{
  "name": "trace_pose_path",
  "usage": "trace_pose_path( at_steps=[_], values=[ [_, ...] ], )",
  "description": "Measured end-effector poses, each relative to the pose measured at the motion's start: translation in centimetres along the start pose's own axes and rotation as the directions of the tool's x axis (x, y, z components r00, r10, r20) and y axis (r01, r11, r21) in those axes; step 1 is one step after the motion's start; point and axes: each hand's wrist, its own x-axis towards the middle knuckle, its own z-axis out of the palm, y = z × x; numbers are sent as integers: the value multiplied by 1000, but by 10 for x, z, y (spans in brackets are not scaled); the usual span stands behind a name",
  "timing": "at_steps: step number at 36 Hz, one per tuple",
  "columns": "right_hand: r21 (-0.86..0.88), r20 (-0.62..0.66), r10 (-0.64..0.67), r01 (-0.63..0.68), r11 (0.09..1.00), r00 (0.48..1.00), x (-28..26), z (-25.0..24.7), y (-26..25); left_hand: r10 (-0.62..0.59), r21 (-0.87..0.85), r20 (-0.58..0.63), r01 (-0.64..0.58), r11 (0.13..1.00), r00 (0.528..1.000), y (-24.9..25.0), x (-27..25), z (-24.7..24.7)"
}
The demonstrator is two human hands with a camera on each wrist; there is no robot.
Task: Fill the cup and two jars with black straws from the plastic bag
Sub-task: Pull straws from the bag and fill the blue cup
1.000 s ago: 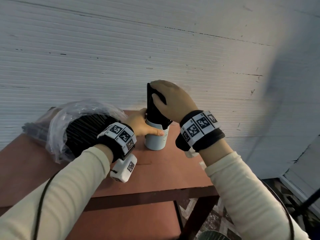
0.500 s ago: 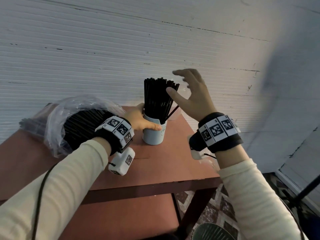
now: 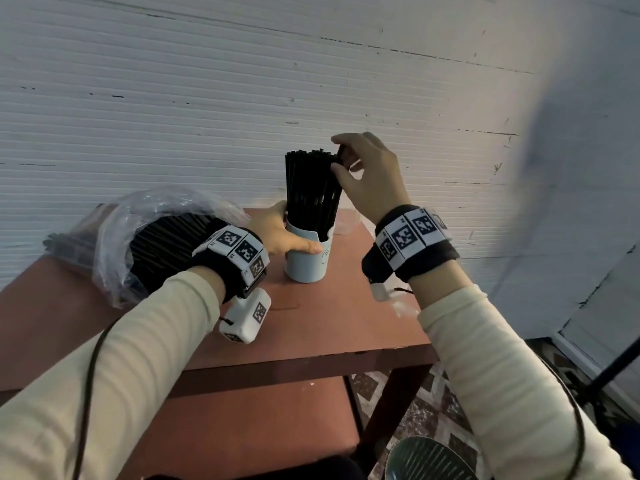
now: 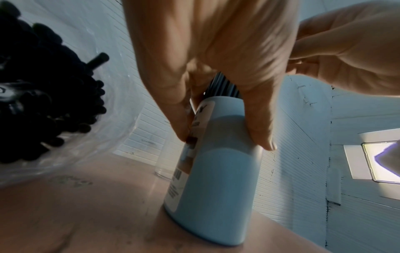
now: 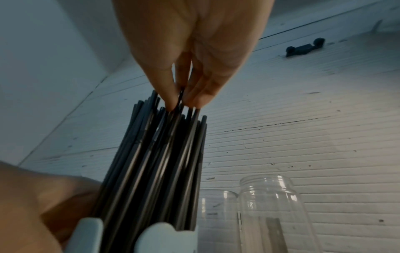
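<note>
A light blue cup (image 3: 306,261) stands on the red-brown table (image 3: 339,317), packed with upright black straws (image 3: 311,192). My left hand (image 3: 287,237) grips the cup's side, thumb (image 4: 259,131) in front and fingers (image 4: 179,119) behind. My right hand (image 3: 341,158) pinches the top of one straw at the bundle's right edge, seen close at the fingertips (image 5: 171,101). Two clear jars (image 5: 275,214) (image 5: 216,220), holding no straws, stand just right of the cup. The clear plastic bag (image 3: 138,237) full of black straws lies left of my left wrist.
A white ribbed wall (image 3: 207,116) rises right behind the table. The table's front edge (image 3: 294,362) has a lower shelf (image 3: 242,427) beneath it. On the patterned floor at the right sit a round ribbed object (image 3: 426,459) and a slanting black pole (image 3: 616,365).
A second ago my right hand pressed down on the straw bundle, then lifted off open to the right. It has come back and pinches a straw top. My left hand stays on the cup.
</note>
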Motion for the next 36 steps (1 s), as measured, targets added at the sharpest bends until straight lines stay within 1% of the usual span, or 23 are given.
trace_pose_path(
  at_steps=[2, 5, 9, 11, 13, 15, 18, 20, 21, 23, 25, 27, 29, 31, 33, 35, 36],
  values=[
    [-92, 64, -36, 42, 995, 997, 2, 6, 0, 7, -2, -2, -7, 1000, 1000, 0, -1, 0],
    [-98, 198, -10, 30, 995, 980, -2, 11, -6, 19, 10, -1, -19, 1000, 1000, 1, -2, -1],
    [-37, 205, 32, -24, 999, 978, -7, 8, -15, 23, 20, 16, -23, 1000, 1000, 2, -3, 1],
    [-53, 244, -7, 21, 998, 970, -8, 8, -20, 21, 29, 32, -22, 999, 999, 4, -4, 1],
    [-118, 286, -42, 78, 990, 957, -8, 9, -21, 21, 50, 37, -23, 999, 999, 8, -6, 0],
    [-166, 295, -27, 79, 983, 955, -5, 8, -24, 14, 61, 34, -16, 998, 999, 12, -8, 0],
    [-160, 251, -22, 64, 985, 968, -1, 4, -29, -21, 52, 62, 18, 998, 998, 15, -11, -3],
    [-99, 197, -33, 53, 994, 980, -1, 3, -35, -65, 53, 97, 60, 997, 993, 15, -13, -7],
    [-62, 160, -50, 61, 996, 986, -1, 3, -39, -87, 90, 88, 79, 993, 992, 15, -15, -10],
    [-7, 75, -108, 108, 994, 991, -3, 4, -50, -94, 168, 14, 91, 982, 995, 16, -21, -22],
    [29, -13, -164, 164, 986, 986, -4, 9, -59, -38, 180, -58, 48, 983, 998, 18, -31, -39],
    [56, -80, -188, 193, 980, 979, -5, 17, -68, 38, 173, -118, -17, 985, 992, 21, -42, -60],
    [118, -80, -188, 197, 973, 979, -8, 26, -76, 91, 174, -188, -58, 983, 978, 24, -54, -82],
    [182, 11, -158, 154, 971, 987, -11, 38, -86, 114, 160, -273, -71, 985, 955, 25, -66, -101],
    [210, 173, -86, 49, 976, 981, -15, 51, -92, 127, 154, -350, -76, 985, 928, 22, -79, -119],
    [197, 358, -24, -50, 979, 934, -18, 65, -97, 134, 179, -396, -66, 982, 909, 12, -91, -133],
    [175, 435, -18, -65, 982, 900, -20, 72, -100, 134, 206, -411, -51, 977, 902, 6, -96, -139]
  ],
)
